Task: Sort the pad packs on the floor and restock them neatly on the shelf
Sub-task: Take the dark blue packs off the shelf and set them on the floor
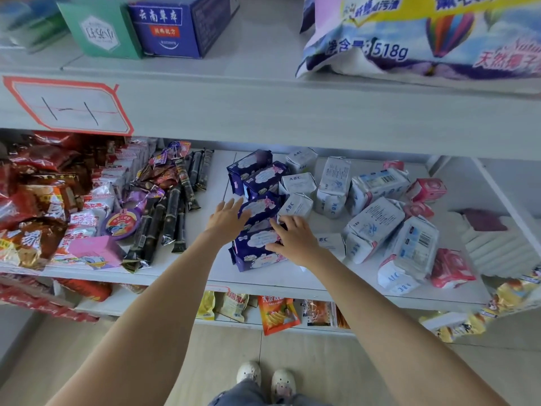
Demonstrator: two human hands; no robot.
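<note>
A row of several dark purple pad packs (257, 183) runs front to back on the white shelf (263, 284). My left hand (227, 216) lies flat with straight fingers against the left side of the third purple pack (262, 208). My right hand (292, 238) rests with bent fingers on the right edge of the front purple pack (257, 250). White ABC packs (297, 205) stand in a line just right of the purple row. Larger white packs (371, 227) and pink packs (450, 269) lie jumbled further right.
Snack bags (35, 206) and dark stick packets (172, 212) crowd the shelf's left half. A detergent bag (409, 42) and boxes (167, 24) sit on the shelf above. A stack of white tissue (497, 244) lies at far right. More snacks fill the lower shelf (278, 313).
</note>
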